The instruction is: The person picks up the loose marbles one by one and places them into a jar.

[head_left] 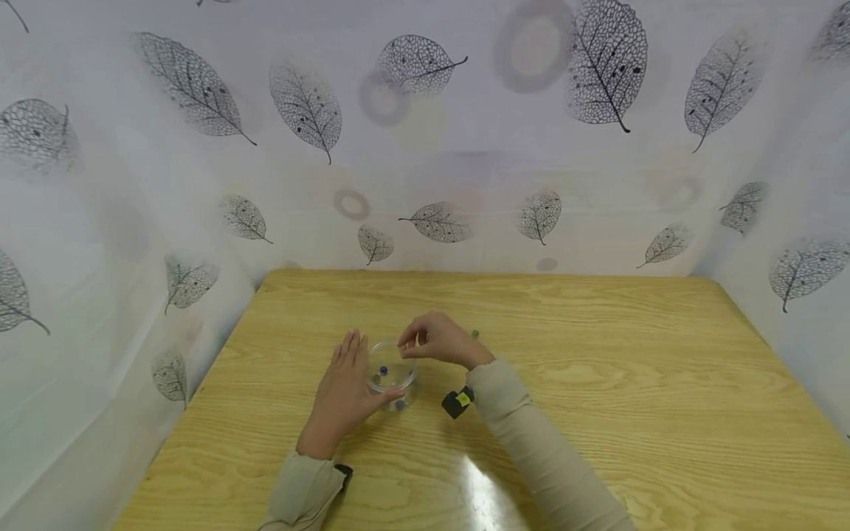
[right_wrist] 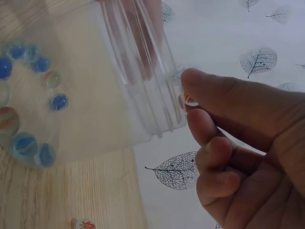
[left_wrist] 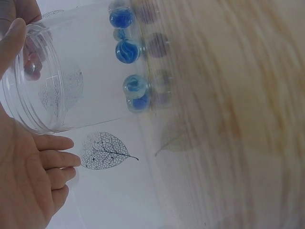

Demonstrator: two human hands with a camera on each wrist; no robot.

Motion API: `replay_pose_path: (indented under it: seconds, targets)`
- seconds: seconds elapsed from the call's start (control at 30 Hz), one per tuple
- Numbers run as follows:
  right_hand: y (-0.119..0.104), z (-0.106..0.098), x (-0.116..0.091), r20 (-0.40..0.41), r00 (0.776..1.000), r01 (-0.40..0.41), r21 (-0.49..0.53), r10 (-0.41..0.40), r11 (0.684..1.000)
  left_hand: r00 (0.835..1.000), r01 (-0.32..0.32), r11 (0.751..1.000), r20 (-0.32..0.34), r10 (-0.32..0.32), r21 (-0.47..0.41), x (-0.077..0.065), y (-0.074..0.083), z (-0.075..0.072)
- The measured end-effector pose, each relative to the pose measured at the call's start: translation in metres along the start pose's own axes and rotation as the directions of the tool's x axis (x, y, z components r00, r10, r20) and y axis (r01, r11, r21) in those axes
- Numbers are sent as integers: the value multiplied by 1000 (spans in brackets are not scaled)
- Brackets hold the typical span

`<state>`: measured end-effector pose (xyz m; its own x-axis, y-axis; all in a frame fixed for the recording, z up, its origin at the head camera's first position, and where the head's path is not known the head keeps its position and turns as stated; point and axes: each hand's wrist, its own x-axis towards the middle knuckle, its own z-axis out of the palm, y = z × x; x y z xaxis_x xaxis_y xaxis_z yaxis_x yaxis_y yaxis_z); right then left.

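Note:
A clear, round plastic jar (head_left: 392,372) stands on the table with its mouth up. Several marbles lie on its floor, mostly blue ones (left_wrist: 127,51), with an orange-streaked one (right_wrist: 8,121) among them. My left hand (head_left: 343,398) holds the jar near its rim, thumb along the near side and fingers along the left side. Between the thumb and index finger of my right hand (head_left: 434,341), an orange-striped marble (right_wrist: 190,99) is pinched right at the jar's rim. The fingertips cover most of that marble.
On the wooden table (head_left: 598,369), a small green marble (head_left: 474,334) lies just beyond the right wrist. A black wrist camera (head_left: 457,403) with a yellow mark hangs below the right sleeve. A leaf-patterned sheet (head_left: 465,169) surrounds the table's back and sides.

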<state>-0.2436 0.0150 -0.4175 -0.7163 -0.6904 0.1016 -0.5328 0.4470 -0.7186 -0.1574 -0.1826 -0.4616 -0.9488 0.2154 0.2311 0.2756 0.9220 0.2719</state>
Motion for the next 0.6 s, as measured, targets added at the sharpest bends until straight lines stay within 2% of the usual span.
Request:
replay_pose_path:
  seconds: [0.6]
  targets:
    - [1, -2, -1, -3, 1000, -32, -1, 31, 1000, 1000, 1, 1000, 9, -1, 1, 0, 1, -1]
